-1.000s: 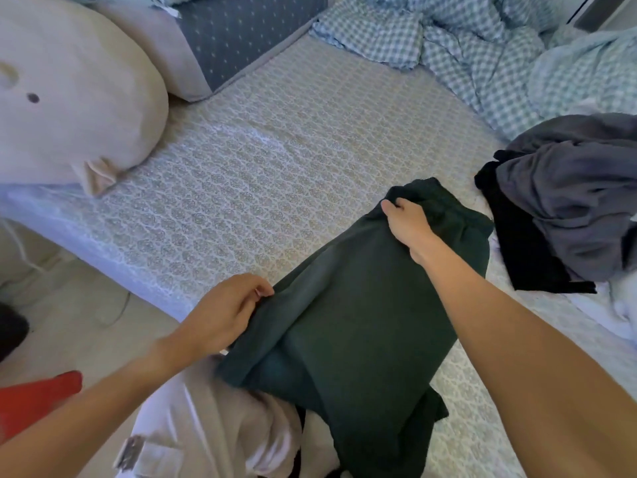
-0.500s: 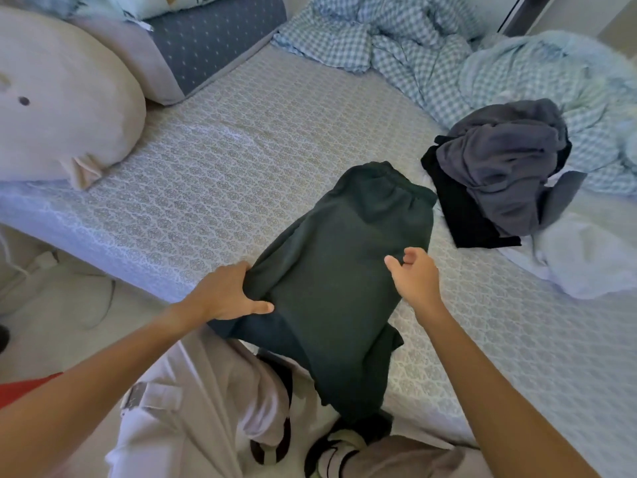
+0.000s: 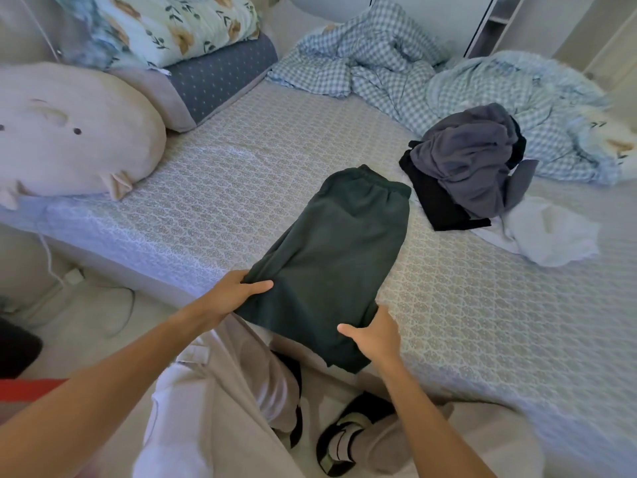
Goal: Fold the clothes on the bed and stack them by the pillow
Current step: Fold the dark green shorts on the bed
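Head view: my left hand [image 3: 230,294] pinched the near left corner of the dark green shorts [image 3: 339,257], and my right hand [image 3: 375,334] gripped their near right edge. The shorts lay flat on the bed [image 3: 220,201], hem overhanging its edge, beside the unfolded clothes pile [image 3: 472,167].

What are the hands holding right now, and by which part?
Both hold the dark green fabric shorts by the hem end: left hand, right hand, opposite corners.

One view only — worn on the head, standing at the bed's [image 3: 206,208] near edge, looking forward and down across it toward the pillows [image 3: 213,77] — hands close below.
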